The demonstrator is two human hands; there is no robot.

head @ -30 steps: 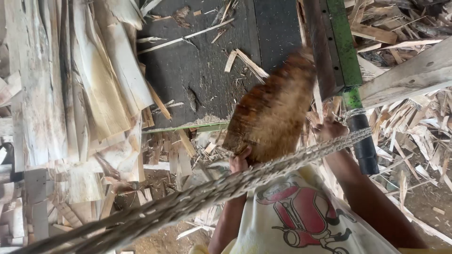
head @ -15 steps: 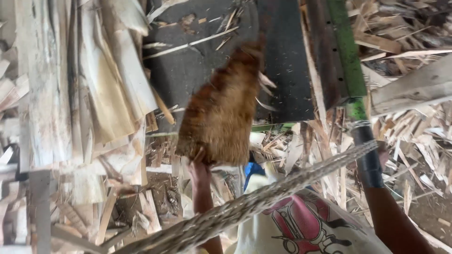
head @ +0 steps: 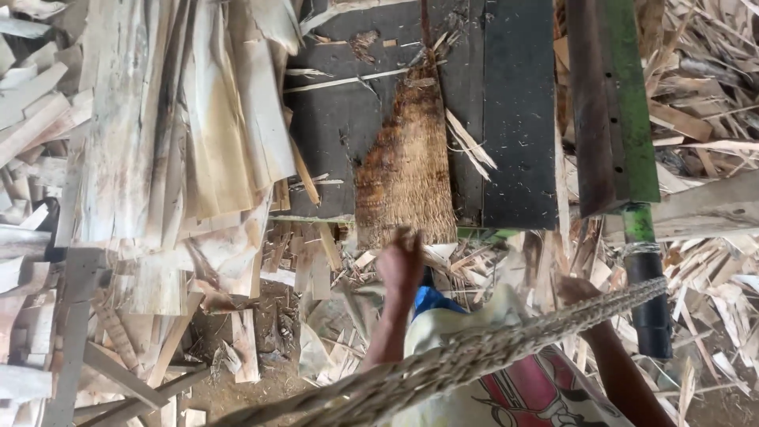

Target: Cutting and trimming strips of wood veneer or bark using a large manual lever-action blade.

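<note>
On the dark board point(head: 514, 119) lies a brown husk point(head: 405, 170) — left hand point(head: 400, 265) fingers touching it, grip unclear; right hand point(head: 575, 291) likewise.

dark board point(head: 514, 119) mostly bare, wood scraps point(head: 198, 142) crowding left

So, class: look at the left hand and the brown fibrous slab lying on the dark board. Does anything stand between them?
Nothing visible does. The left hand is at the near end of the brown fibrous slab, which lies on the dark board. The braided rope crosses lower, nearer the camera, over the forearm, not between hand and slab.
</note>
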